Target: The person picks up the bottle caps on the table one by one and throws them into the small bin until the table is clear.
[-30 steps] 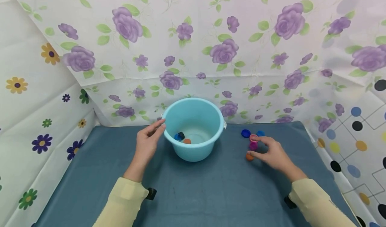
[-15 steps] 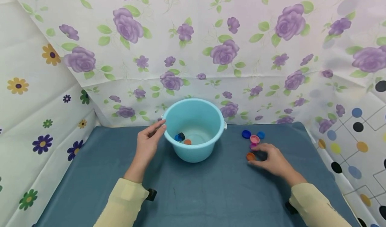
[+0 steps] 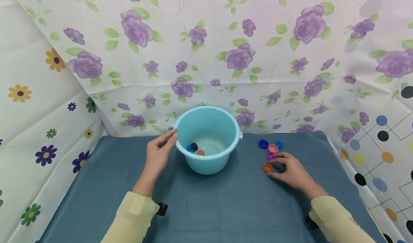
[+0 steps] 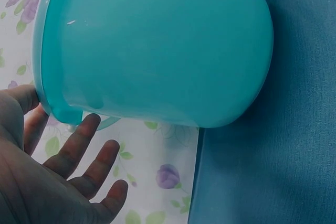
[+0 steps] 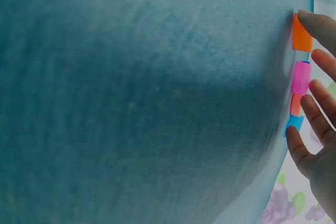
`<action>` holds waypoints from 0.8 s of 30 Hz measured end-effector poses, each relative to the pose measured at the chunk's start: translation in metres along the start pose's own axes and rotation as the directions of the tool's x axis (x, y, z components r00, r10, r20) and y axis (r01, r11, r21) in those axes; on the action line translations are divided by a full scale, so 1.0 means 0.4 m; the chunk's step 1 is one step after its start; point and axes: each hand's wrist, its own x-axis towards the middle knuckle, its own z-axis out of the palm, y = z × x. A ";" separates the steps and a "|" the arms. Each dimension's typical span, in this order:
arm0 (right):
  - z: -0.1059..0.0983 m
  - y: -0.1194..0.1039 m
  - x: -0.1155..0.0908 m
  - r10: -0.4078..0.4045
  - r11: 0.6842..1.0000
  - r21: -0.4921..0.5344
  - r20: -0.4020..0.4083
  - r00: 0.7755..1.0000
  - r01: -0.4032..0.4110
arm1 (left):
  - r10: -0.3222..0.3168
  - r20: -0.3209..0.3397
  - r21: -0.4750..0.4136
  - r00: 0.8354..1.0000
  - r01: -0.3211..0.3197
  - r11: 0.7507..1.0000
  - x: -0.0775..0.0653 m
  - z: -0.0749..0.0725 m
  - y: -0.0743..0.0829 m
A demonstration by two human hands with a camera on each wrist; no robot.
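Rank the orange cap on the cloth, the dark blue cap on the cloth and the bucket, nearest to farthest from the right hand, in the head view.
1. Orange cap: just left of the right hand.
2. Dark blue cap: farther back and to the left.
3. Bucket: farthest, well to the left.

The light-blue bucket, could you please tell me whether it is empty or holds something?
It is not empty: in the head view, the bucket holds a blue piece, a black piece and an orange piece.
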 end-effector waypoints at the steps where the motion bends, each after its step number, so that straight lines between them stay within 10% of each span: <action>1: 0.001 0.001 -0.001 0.002 1.000 -0.005 0.000 1.000 -0.002 | -0.002 0.000 0.000 1.000 0.002 1.000 0.000 0.000 0.000; 24: 0.010 0.018 -0.005 0.027 0.996 -0.089 0.006 1.000 -0.027 | 0.006 -0.014 0.001 1.000 -0.006 1.000 0.001 0.002 -0.002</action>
